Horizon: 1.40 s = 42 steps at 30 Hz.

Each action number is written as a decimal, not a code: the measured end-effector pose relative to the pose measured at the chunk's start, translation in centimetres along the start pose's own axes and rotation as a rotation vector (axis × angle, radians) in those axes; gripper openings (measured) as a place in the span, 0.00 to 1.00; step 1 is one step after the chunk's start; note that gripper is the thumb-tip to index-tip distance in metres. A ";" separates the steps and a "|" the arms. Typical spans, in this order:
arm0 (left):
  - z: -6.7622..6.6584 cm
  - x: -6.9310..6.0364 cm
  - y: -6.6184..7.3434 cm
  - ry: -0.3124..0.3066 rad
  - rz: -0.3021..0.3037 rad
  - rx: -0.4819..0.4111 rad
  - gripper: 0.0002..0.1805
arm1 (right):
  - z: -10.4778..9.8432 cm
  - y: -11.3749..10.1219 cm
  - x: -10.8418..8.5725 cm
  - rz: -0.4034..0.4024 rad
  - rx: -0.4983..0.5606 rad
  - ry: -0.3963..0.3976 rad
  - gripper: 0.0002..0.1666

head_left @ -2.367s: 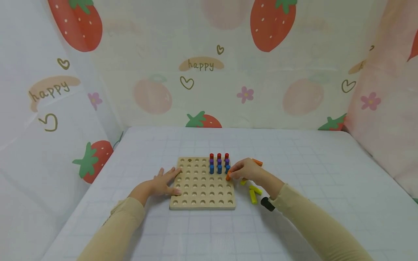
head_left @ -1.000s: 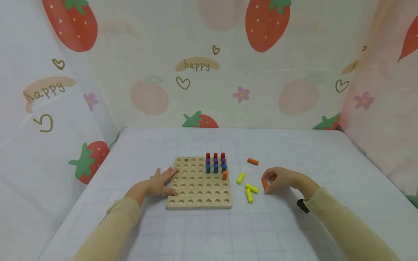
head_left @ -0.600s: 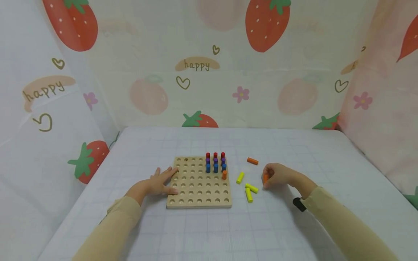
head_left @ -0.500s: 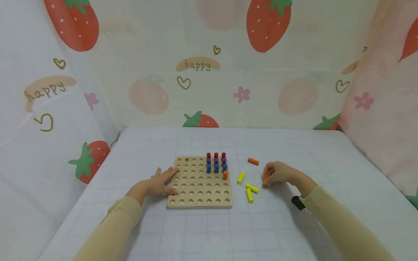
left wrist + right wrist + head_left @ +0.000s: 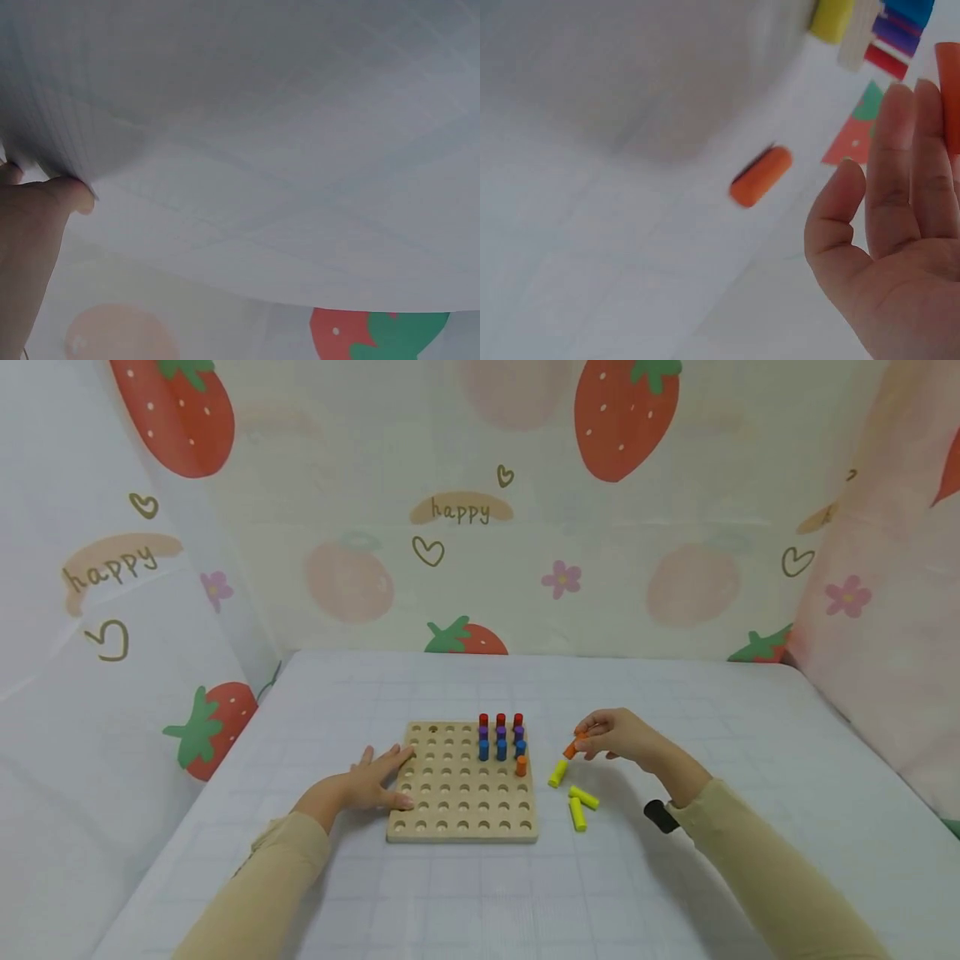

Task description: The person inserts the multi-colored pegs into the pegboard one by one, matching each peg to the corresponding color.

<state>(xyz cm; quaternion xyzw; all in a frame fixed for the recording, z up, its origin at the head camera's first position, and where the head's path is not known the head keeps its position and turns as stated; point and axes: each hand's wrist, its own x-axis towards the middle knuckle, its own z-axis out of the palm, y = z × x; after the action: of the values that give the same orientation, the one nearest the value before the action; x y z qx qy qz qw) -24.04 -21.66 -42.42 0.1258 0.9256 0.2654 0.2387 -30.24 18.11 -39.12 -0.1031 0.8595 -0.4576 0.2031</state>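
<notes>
A square wooden pegboard (image 5: 454, 817) lies on the table, with red (image 5: 501, 719), purple and blue pegs (image 5: 502, 751) in rows at its back right and one orange peg (image 5: 521, 767) in front of them. My left hand (image 5: 372, 783) rests spread on the board's left edge; part of that hand (image 5: 37, 225) shows in the left wrist view. To the right of the board, my right hand (image 5: 615, 737) pinches another orange peg (image 5: 572, 747) above the table. In the right wrist view a further orange peg (image 5: 761, 178) lies on the table, mostly hidden by the hand in the head view.
Three yellow pegs (image 5: 577, 814) lie loose between the board and my right forearm. A black object (image 5: 661, 816) shows under the right cuff. Strawberry-printed curtains (image 5: 480, 585) stand behind and beside the white table (image 5: 480, 902).
An orange peg went into the board from my right hand. That hand then picked up another from the table and has carried it left and away from me. The left hand stays put.
</notes>
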 end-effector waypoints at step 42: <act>-0.2 0.1 0.6 0.010 -0.030 0.038 0.54 | 9.2 -4.8 3.3 -0.181 -0.376 0.042 0.09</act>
<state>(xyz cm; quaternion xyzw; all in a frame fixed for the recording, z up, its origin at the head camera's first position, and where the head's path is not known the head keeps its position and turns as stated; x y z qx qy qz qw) -24.18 -21.27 -41.95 0.1150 0.9335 0.2447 0.2354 -29.17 7.41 -40.61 -0.2064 0.9211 -0.3075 0.1204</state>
